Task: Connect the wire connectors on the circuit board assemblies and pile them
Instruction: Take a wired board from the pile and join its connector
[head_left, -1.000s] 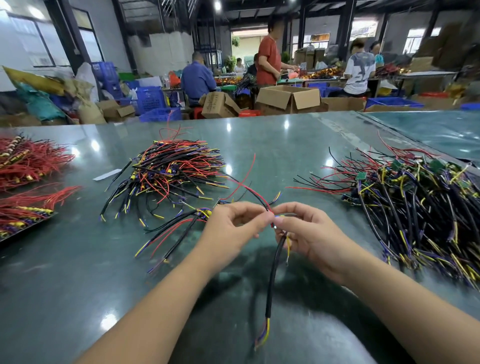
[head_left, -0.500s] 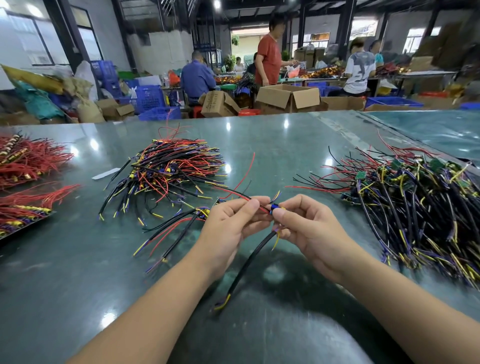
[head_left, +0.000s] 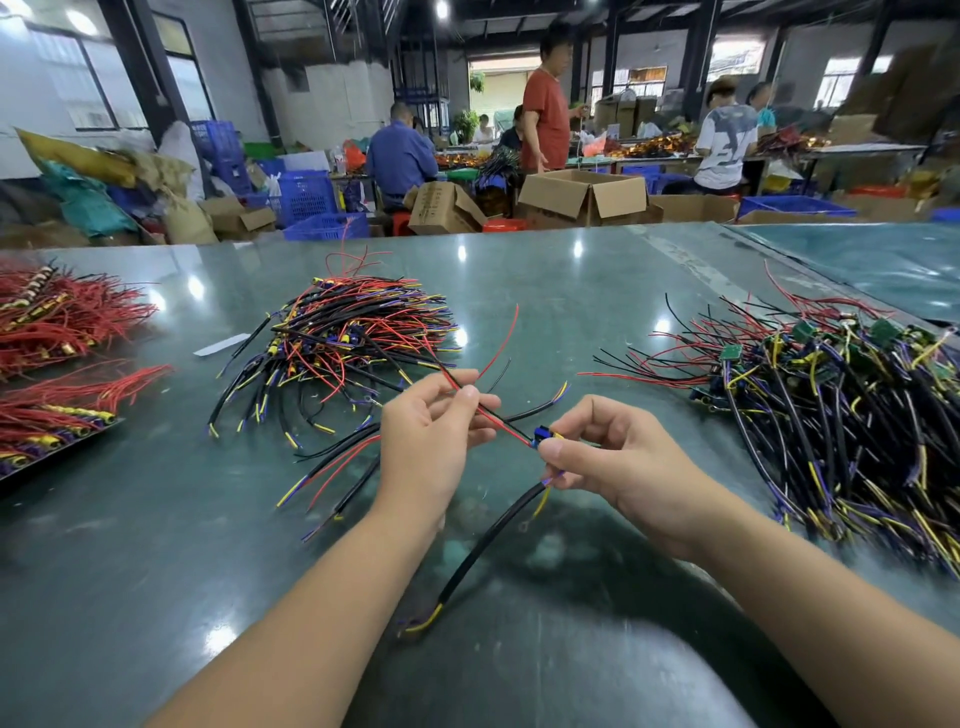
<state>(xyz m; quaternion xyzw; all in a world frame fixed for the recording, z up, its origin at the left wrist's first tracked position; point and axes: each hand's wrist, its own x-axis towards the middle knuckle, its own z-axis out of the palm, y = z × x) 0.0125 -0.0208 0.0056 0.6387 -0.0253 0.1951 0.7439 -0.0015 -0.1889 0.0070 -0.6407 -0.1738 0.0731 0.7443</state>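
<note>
My left hand pinches a thin red and black wire pair that runs down to a small blue connector. My right hand grips that connector between thumb and fingers. A black sleeved cable with yellow and purple ends hangs from the right hand onto the table. A pile of joined wire assemblies lies beyond my left hand. At the right sits a heap of circuit board assemblies with small green boards and black cables.
Bundles of red wires lie at the left edge of the green table, with a dark tray below them. A few loose cables rest left of my hands. Cardboard boxes and people stand beyond the table.
My hands have drawn apart, left up and right rightward, stretching the red and black wires between them. The black cable's free end has swung back down onto the table toward me.
</note>
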